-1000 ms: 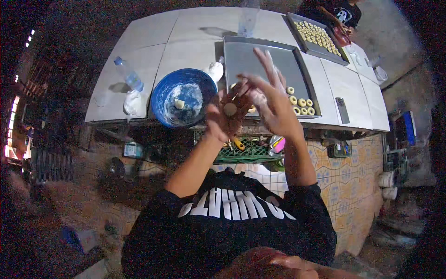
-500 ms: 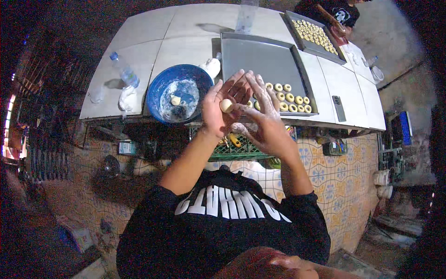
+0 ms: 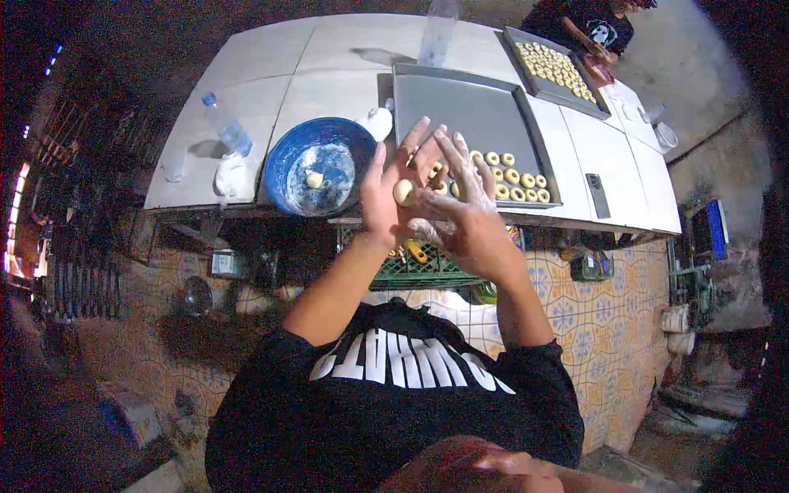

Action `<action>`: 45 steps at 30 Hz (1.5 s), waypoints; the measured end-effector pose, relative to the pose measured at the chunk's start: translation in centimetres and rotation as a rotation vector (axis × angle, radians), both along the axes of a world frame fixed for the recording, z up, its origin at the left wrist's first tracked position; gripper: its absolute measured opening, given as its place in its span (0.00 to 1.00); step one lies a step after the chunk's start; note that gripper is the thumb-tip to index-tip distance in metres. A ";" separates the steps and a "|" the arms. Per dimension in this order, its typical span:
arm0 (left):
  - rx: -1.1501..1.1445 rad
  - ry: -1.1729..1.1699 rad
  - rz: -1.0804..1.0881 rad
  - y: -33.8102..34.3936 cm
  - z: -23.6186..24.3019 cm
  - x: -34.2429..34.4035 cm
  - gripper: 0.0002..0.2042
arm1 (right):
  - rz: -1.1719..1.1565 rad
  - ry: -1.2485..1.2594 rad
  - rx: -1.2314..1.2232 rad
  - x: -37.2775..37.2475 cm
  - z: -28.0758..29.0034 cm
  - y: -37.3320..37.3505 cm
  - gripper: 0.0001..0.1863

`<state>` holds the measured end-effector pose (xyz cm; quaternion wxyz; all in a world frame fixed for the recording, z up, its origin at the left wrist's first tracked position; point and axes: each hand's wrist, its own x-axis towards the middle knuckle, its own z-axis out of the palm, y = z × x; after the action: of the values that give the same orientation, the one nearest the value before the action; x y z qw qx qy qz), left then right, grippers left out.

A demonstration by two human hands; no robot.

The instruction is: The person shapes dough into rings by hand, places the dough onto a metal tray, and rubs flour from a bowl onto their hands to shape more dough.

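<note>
A small pale dough ball (image 3: 403, 193) rests in the palm of my left hand (image 3: 382, 205), whose fingers stretch out and upward. My right hand (image 3: 481, 226), dusted with flour, faces it with fingers spread. One of its fingers reaches to the dough ball's side. Just beyond both hands lies a metal tray (image 3: 460, 103), with rows of ring-shaped dough pieces (image 3: 511, 176) along its near right part. To the left stands a blue bowl (image 3: 278, 160) with flour and a lump of dough (image 3: 313, 179) inside.
Left of the bowl are a plastic bottle (image 3: 228, 127) and a white bag (image 3: 232, 175). A phone (image 3: 597, 195) lies right of the tray. At the far right, a person (image 3: 604, 37) works beside a second filled tray (image 3: 559, 70). A green crate (image 3: 419, 267) sits below the table edge.
My left hand's fingers have spread a little wider, and the dough ball shows flatter against the palm. The view has shifted slightly.
</note>
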<state>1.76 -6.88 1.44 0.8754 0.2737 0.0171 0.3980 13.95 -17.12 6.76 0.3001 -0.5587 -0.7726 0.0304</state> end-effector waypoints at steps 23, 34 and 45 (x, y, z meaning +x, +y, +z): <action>-0.084 -0.035 -0.023 -0.4 0.7 0.8 0.37 | 0.021 -0.188 -0.012 1.2 1.6 0.1 0.28; -0.384 -0.790 -0.535 0.3 -0.5 0.7 0.37 | 0.048 -0.183 0.010 1.1 1.0 0.9 0.28; -0.143 -0.025 -0.011 -1.2 1.5 0.8 0.39 | -0.004 -0.189 0.053 1.1 2.0 0.8 0.33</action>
<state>2.55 -8.13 2.93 0.8951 0.2055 0.0328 0.3943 15.00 -16.31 8.75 0.2405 -0.5525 -0.7969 -0.0437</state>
